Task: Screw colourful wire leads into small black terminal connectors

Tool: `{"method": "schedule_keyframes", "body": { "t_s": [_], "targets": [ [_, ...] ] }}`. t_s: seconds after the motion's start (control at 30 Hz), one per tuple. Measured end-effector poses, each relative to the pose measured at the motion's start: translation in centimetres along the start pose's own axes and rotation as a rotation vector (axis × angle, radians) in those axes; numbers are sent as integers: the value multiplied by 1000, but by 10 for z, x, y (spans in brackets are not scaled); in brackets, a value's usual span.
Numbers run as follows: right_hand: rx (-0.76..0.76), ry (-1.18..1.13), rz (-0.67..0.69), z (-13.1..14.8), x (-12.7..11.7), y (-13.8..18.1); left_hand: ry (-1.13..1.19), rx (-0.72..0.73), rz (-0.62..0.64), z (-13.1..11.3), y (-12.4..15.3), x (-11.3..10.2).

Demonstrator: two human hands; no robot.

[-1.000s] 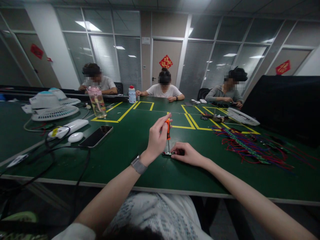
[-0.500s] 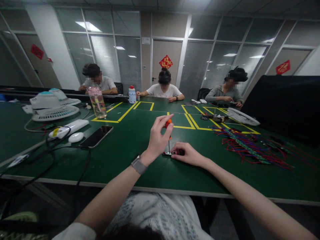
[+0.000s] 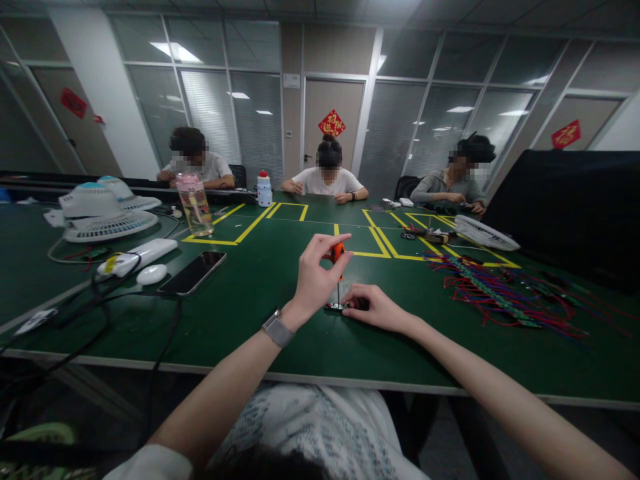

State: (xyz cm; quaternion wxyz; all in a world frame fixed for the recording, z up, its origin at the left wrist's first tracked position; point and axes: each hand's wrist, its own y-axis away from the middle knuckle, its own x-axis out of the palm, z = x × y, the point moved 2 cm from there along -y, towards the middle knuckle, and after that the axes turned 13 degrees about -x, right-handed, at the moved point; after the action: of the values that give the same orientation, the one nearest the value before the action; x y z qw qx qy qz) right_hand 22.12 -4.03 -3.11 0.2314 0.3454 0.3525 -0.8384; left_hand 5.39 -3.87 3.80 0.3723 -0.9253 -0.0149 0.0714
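My left hand (image 3: 320,270) is closed round the orange and black handle of a screwdriver (image 3: 339,252), thumb and fingers at its sides. The screwdriver stands upright, its thin shaft reaching down to a small circuit board (image 3: 334,307) on the green table (image 3: 240,333). Whether the tip sits in a screw is too small to see. My right hand (image 3: 375,308) rests on the table and pinches the right end of the board, its fingers hiding part of it.
To the left lie a phone (image 3: 195,273), a white oval case (image 3: 152,275), black cables (image 3: 105,293) and white fans (image 3: 110,213). A pink-lidded bottle (image 3: 195,207) stands behind. Bundled red and blue wires (image 3: 505,293) spread at right, near a black monitor (image 3: 570,213). Several people sit opposite.
My left hand's fingers have shifted slightly down and right on the screwdriver handle, showing more of it. My right hand stays in place. The person opposite has drawn one hand back from the blue bottle.
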Motion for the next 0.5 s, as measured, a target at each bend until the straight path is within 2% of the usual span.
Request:
{"method": "schedule_keyframes", "body": {
  "t_s": [0.07,0.17,0.33,0.4,0.5],
  "targets": [
    [-4,-2,-2,0,0,0,-54,22,-25,-2,0,-2],
    [-14,0,-1,0,0,0,-60,17,2,0,-1,-2],
    [-9,4,1,1,0,0,133,-70,103,11,0,3],
    [-13,9,-1,0,-1,0,182,-109,95,14,0,4],
    [-16,11,-2,-1,0,0,127,-94,49,11,-1,4]
  ]
}}
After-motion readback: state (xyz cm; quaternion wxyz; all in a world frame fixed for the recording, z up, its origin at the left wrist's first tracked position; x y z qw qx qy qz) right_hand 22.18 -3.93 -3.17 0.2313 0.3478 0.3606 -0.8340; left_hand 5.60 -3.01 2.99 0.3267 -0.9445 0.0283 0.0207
